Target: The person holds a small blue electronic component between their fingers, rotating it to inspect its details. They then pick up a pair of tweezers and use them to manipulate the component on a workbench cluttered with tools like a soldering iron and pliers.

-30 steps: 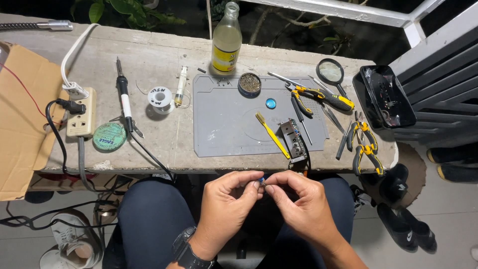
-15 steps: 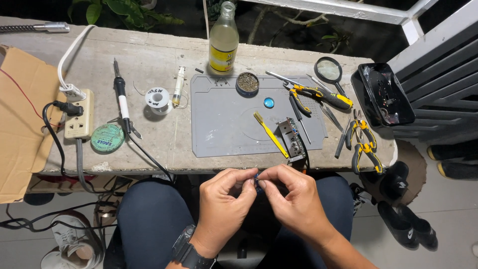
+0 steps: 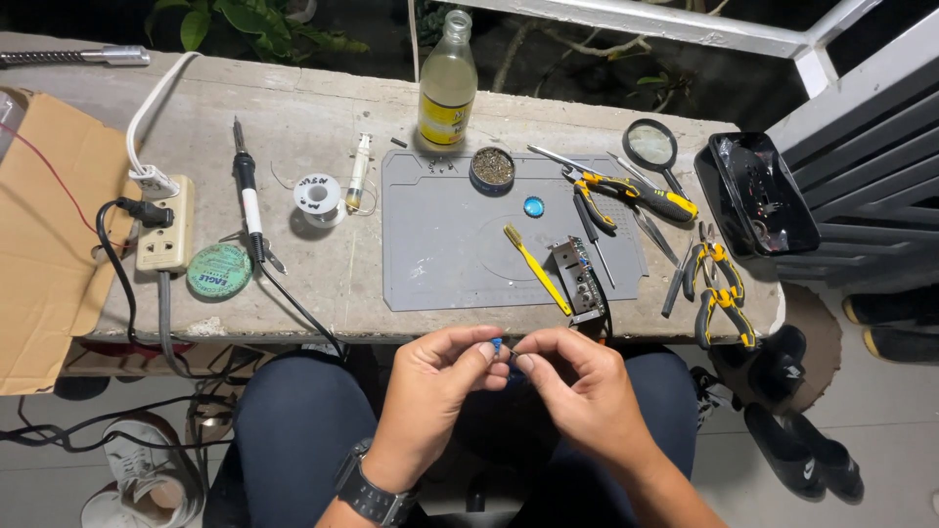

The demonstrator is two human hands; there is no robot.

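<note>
Pinching a tiny blue part [image 3: 497, 345] between thumb and forefinger, the left hand [image 3: 437, 381] meets the right hand [image 3: 577, 386] over the lap, just below the desk [image 3: 323, 284] edge. The right grip is closed on a thin lead or wire end beside the part; what exactly it is cannot be told at this size. Both hands have stayed together in much the same spot since a second ago, though the fingers have shifted: the blue part now shows between the fingertips, where earlier they hid it. A watch [image 3: 370, 494] sits on the left wrist.

Just above the hands, a small circuit board [image 3: 579, 281] and a yellow toothbrush [image 3: 537, 269] lie on the grey mat [image 3: 440, 254], unmoved. Further out are pliers [image 3: 626, 193], a magnifier [image 3: 652, 145], a bottle [image 3: 448, 83], a solder spool [image 3: 318, 196], a soldering iron [image 3: 249, 196] and a power strip [image 3: 166, 223], all where they were.
</note>
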